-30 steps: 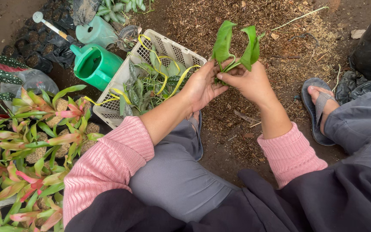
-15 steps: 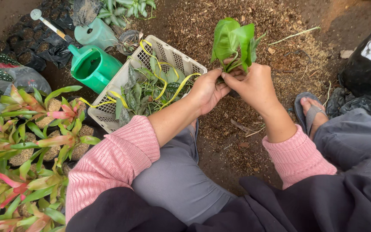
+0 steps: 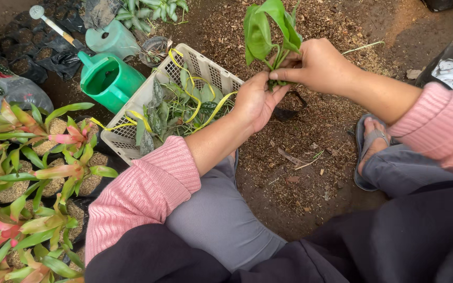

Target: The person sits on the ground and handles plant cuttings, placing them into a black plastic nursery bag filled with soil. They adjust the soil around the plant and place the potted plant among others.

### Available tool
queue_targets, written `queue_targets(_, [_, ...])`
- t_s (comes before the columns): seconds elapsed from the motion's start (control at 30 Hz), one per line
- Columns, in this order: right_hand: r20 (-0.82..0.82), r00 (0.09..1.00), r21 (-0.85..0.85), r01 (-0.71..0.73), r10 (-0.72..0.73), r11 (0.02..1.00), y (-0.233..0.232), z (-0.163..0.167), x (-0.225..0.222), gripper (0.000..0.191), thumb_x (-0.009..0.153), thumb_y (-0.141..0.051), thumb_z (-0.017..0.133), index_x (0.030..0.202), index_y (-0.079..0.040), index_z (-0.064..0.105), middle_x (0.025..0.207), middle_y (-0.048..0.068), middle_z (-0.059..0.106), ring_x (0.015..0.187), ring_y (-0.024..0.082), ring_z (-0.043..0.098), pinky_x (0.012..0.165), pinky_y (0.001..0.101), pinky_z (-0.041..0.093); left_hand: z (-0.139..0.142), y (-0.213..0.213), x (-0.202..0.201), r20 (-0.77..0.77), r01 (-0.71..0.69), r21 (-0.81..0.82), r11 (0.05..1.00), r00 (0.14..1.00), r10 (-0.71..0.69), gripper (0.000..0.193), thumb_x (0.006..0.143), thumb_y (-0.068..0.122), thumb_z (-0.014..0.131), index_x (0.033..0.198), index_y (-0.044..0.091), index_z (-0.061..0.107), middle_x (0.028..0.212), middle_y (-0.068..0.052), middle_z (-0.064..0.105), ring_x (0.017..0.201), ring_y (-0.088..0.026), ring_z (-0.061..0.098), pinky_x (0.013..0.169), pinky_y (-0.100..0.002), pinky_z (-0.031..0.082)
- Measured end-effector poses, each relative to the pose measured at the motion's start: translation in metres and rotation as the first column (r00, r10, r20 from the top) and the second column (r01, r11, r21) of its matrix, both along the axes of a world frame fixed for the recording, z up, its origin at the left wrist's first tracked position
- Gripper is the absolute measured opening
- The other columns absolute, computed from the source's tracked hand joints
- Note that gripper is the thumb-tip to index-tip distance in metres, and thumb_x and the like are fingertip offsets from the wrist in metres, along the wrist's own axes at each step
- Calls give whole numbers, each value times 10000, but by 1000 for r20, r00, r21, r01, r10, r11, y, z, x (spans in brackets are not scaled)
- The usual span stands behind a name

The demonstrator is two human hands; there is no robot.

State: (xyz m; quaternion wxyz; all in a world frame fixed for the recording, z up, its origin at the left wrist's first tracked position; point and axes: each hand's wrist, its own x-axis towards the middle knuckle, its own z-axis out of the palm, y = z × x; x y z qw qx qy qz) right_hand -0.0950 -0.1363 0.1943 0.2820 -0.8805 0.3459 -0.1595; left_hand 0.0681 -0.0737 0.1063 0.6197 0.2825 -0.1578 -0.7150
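Right hand (image 3: 318, 65) fingers pinch the green plant (image 3: 268, 29) stems, left hand (image 3: 255, 102) just below.

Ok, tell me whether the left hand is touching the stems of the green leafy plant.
Touching. The head view shows the left hand with its fingertips pressed against the plant stems, just below where the right hand pinches them.

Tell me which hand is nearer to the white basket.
Left. The left hand sits right beside the white basket's near corner, fingertips at the base of the green plant cutting. The right hand grips the cutting's stems further off, over the mulch.
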Motion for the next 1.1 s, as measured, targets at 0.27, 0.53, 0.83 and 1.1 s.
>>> queue_targets(0.27, [100,994,43,32,-36,999,-10,-20,-30,404,826,-249,869,1159,-70,726,976,106,776,858,224,765,767,365,592,-17,-22,-23,17,33,-57,998,999,-32,444,1083,83,290,1479,-73,419,1439,-225,527,1281,-283,567,1159,-459,443])
queue_targets(0.53, [58,998,15,0,-1,1000,-39,-81,-43,364,853,-241,854,1161,-76,750,988,124,783,865,233,759,802,367,595,-61,-45,-35,58,94,115,989,993,-102,500,1074,168,282,1537,-6,359,1486,-201,494,1338,-284,520,1182,-473,396])
queue_targets(0.83, [-108,982,439,187,-155,879,-89,-161,-68,277,871,-222,822,1080,-55,753,940,84,792,835,178,756,817,324,600,-173,-84,-31,422,162,457,875,826,-373,582,1076,386,235,1551,69,349,1494,-181,494,1366,-314,488,1140,-472,352])
queue_targets(1.1, [7,943,799,195,-333,569,-127,-244,-92,270,881,-88,766,1128,13,720,1078,108,758,978,187,745,902,298,623,-237,-81,12,918,457,360,813,-327,-223,432,955,65,580,1385,110,589,1474,-117,544,1344,-287,523,1172,-389,411])
